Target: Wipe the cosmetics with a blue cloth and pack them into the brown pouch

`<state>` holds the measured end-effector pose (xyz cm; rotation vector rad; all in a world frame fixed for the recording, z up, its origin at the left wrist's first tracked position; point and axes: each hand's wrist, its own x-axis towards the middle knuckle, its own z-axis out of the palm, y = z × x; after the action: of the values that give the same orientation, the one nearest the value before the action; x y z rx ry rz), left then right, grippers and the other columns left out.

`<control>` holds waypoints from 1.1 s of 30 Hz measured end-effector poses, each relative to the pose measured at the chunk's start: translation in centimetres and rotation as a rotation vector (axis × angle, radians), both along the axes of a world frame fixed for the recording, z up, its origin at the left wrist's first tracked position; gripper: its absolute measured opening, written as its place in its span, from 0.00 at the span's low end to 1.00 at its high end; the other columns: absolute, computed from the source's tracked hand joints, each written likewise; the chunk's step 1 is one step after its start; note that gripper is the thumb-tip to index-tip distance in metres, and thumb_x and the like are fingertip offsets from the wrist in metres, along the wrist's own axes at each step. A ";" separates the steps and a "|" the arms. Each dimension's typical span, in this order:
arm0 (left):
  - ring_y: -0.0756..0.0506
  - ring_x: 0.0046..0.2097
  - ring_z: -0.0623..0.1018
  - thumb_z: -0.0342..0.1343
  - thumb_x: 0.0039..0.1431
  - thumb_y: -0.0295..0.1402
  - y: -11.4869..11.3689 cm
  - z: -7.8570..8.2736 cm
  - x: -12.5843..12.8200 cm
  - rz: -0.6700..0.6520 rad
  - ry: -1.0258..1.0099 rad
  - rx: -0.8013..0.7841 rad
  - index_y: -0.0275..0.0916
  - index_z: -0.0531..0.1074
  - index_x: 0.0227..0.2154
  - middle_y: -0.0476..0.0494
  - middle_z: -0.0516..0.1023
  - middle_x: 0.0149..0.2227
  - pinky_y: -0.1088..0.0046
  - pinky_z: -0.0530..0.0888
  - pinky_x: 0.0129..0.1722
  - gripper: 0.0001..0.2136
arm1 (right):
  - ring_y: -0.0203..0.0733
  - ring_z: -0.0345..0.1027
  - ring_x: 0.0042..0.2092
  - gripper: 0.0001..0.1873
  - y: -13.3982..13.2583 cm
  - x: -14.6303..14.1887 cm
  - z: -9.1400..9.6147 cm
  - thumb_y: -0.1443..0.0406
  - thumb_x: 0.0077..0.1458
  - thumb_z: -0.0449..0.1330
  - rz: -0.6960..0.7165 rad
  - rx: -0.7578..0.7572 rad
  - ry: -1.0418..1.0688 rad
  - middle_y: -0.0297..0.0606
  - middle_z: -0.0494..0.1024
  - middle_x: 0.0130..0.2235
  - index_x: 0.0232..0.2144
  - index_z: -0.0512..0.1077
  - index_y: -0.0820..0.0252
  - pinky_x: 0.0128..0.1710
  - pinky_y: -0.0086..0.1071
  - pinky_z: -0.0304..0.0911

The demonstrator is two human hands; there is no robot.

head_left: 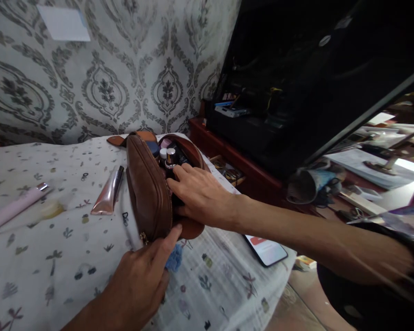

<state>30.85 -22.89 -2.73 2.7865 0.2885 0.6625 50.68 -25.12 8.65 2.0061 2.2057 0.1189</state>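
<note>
A brown zip-up toiletry bag lies unzipped on the white patterned cloth. My left hand grips its near end, the index finger along the rim by the zip pull. Into the opening reaches my right hand, fingers bent and close together; their tips and whatever they hold are hidden. Just beyond those fingers a silver-capped bottle stands among several small containers, including a white-capped one and a dark blue item. A blue fluffy thing pokes out beside my left hand.
Left of the bag lie a rose-gold tube, a pale yellow round item and a pink stick. A phone rests under my right forearm near the cloth's edge. A large black screen leans at the right, above a cluttered surface.
</note>
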 end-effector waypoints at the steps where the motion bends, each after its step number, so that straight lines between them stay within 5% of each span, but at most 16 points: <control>1: 0.44 0.36 0.85 0.42 0.57 0.21 0.0 0.0 0.0 0.002 0.005 -0.004 0.42 0.33 0.72 0.41 0.83 0.47 0.70 0.83 0.31 0.41 | 0.53 0.66 0.55 0.16 0.0 0.1 0.0 0.61 0.58 0.65 0.018 0.003 -0.005 0.51 0.73 0.52 0.45 0.73 0.65 0.50 0.40 0.64; 14: 0.46 0.46 0.84 0.43 0.58 0.21 0.1 -0.1 -0.1 0.002 0.031 -0.033 0.41 0.37 0.72 0.40 0.81 0.53 0.73 0.82 0.42 0.39 | 0.53 0.70 0.53 0.14 0.1 0.8 -0.4 0.63 0.65 0.58 0.172 -0.064 -0.089 0.50 0.77 0.47 0.48 0.71 0.68 0.51 0.42 0.62; 19: 0.46 0.41 0.85 0.43 0.56 0.22 0.2 0.4 0.0 0.009 0.009 0.047 0.42 0.35 0.72 0.41 0.83 0.50 0.75 0.82 0.32 0.41 | 0.52 0.69 0.54 0.23 -0.4 1.3 0.9 0.60 0.60 0.65 0.178 -0.063 0.060 0.52 0.75 0.50 0.52 0.69 0.71 0.54 0.44 0.64; 24: 0.43 0.29 0.84 0.42 0.55 0.23 0.5 1.6 -0.5 0.068 0.036 0.211 0.43 0.30 0.73 0.45 0.85 0.39 0.72 0.78 0.19 0.44 | 0.49 0.66 0.55 0.10 -2.0 2.4 1.2 0.66 0.64 0.60 0.331 0.064 0.201 0.50 0.73 0.53 0.46 0.73 0.67 0.57 0.45 0.63; 33: 0.46 0.24 0.80 0.40 0.62 0.25 1.3 3.3 -0.5 0.001 0.032 0.201 0.50 0.32 0.73 0.47 0.84 0.37 0.73 0.77 0.18 0.39 | 0.49 0.64 0.57 0.12 -6.2 3.4 -0.3 0.69 0.66 0.54 0.460 0.152 0.295 0.47 0.74 0.52 0.35 0.77 0.61 0.58 0.48 0.61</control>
<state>30.34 -21.62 0.53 2.9899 0.2424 0.6832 54.07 -31.32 8.35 1.6285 2.8976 0.0458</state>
